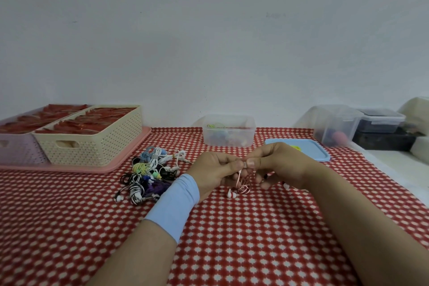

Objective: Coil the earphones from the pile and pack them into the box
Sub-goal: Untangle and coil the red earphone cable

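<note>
Far left, I'm counting one lilac perforated plastic basket [14, 148] and one cream perforated plastic basket [92, 146], both sitting on one pink tray [92, 168] and both filled with red items I can't make out. Coming across, one tangled pile of mixed-colour earphones [151, 174] is lying on the red-and-white checked tablecloth [232, 239], just beside my left hand [216, 169]. The cords are overlapping too much for me to count the sets. My left hand, with a pale blue sleeve band [176, 202] on the wrist, is pinching the red-and-white striped earphones [243, 184] between thumb and fingertips. My right hand [278, 165] is pinching the same spot from the other side, thumbs nearly touching. The cord is hanging down from that pinch in loose loops, so its long run is going vertical, with two earbuds trailing on the cloth, one by each hand. Now the bit that matters: the one clear plastic box [228, 130] is standing straight ahead, beyond both hands and apart from them, a touch nearer my left, so I'm judging either hand could be reaching it by pushing forward. Right of it, one pale blue flat lid [311, 148] is lying with something yellow on it. Past that I'm seeing one clear plastic tub [334, 125] and two dark tubs [380, 123], stacked.
</note>
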### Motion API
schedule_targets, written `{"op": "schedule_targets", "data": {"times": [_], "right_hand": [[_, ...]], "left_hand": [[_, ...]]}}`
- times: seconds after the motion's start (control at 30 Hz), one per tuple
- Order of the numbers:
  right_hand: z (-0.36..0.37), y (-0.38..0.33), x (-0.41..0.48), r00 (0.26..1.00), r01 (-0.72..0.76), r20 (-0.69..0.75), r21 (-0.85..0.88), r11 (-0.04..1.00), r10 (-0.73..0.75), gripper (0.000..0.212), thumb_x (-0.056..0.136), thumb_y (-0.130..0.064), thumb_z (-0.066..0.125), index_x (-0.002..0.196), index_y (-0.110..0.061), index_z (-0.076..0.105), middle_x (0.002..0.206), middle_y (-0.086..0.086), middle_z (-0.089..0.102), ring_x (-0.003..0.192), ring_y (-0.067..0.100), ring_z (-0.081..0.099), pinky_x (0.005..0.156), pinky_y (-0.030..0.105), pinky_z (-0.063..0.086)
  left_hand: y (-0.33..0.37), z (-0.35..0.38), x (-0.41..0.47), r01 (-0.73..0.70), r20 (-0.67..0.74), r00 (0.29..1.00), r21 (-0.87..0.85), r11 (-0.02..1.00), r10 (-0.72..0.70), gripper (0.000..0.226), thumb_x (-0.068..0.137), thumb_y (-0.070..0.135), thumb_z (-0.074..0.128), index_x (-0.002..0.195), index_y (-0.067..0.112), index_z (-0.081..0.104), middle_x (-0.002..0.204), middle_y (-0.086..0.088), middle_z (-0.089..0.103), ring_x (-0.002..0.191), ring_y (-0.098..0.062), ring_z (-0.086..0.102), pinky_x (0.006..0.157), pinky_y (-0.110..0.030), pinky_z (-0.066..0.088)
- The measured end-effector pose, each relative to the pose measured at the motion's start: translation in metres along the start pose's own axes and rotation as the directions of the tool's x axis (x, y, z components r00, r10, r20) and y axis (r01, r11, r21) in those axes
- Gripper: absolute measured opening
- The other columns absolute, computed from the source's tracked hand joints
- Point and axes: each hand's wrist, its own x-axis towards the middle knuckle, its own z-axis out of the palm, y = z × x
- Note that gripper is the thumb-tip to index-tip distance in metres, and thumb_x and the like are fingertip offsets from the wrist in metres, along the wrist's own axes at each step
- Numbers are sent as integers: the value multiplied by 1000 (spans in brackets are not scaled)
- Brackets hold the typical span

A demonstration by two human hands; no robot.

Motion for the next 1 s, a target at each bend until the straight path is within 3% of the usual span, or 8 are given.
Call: {"op": "schedule_targets", "data": {"times": [0.17,0.33,0.53,0.73,1.0], "right_hand": [[3,-1,2,992,104,-77,59,993,-99,11,91,-14,69,93,-6,77,80,9,73,60,17,63,53,31,56],[7,-3,1,966,214,-150,12,977,-210,11,93,-12,69,97,-8,79,84,12,75,65,22,66,51,32,56],[6,-2,0,954,233,-176,-67,970,-241,10,88,-7,75,96,-9,79,83,12,77,65,20,68,51,31,56],[8,-2,0,936,265,-203,-132,955,-287,8,88,-8,74,93,-9,80,80,8,77,66,19,72,50,26,54],[7,-3,0,937,277,-172,-168,946,-305,13,87,-6,76,99,-10,78,77,8,75,64,22,71,54,30,58]], "left_hand": [[2,7,4,-19,-63,998,-112,994,12,12,93,9,63,93,5,74,80,-6,73,68,-13,63,57,-21,55],[2,8,7,-17,-145,989,-144,989,-4,13,92,12,65,100,5,73,88,-8,74,71,-12,66,61,-24,56],[0,6,6,-13,-153,988,-78,997,0,15,90,11,68,103,3,73,93,-12,76,76,-16,70,67,-28,58],[3,5,4,-49,-188,981,-61,997,37,8,85,5,73,93,6,74,73,-7,71,66,-14,67,62,-24,58],[4,3,4,-98,-229,967,90,991,116,6,83,9,76,86,14,78,69,-8,72,60,-15,67,60,-25,57]]}}
